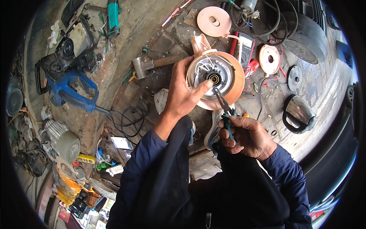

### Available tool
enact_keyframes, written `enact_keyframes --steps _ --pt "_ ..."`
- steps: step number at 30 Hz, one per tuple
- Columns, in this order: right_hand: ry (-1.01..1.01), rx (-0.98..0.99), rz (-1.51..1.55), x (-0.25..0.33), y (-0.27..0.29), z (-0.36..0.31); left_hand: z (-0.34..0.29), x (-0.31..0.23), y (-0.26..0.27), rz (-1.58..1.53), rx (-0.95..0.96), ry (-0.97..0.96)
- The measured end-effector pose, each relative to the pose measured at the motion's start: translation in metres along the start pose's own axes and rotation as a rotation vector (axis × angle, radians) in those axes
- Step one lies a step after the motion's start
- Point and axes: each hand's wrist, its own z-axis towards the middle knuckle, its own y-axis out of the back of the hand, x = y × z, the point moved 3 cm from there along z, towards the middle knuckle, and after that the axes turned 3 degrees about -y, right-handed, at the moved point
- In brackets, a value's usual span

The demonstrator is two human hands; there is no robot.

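Observation:
A pink round appliance, which looks like an electric kettle turned bottom up, sits in front of me with its underside uncovered. White wires and a dark ringed connector show inside its metal bottom. My left hand grips the appliance by its left side, the thumb pressed down beside the connector. In my right hand are long-nose pliers with green handles. Their jaws point up at the lower edge of the opening, close to my left thumb. Whether the tips touch anything inside, I cannot tell.
Beyond the appliance lie a hammer, a multimeter, a pink disc and a pink ring-shaped base. A silver-and-black appliance rests at right. Leftward are a blue power tool and a grey motor.

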Motion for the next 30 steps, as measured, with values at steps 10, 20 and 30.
enact_keyframes --steps 10,20,30 --pt "-0.052 -0.052 -0.062 0.006 0.008 0.000 0.001 -0.003 0.001 0.048 0.011 -0.013" --pt "-0.171 -0.195 -0.276 0.040 0.003 -0.013 0.000 -0.002 0.003 0.029 -0.012 0.007" --pt "-0.395 -0.624 -1.127 0.122 -0.079 -0.015 0.002 -0.006 0.001 0.106 -0.036 -0.030"
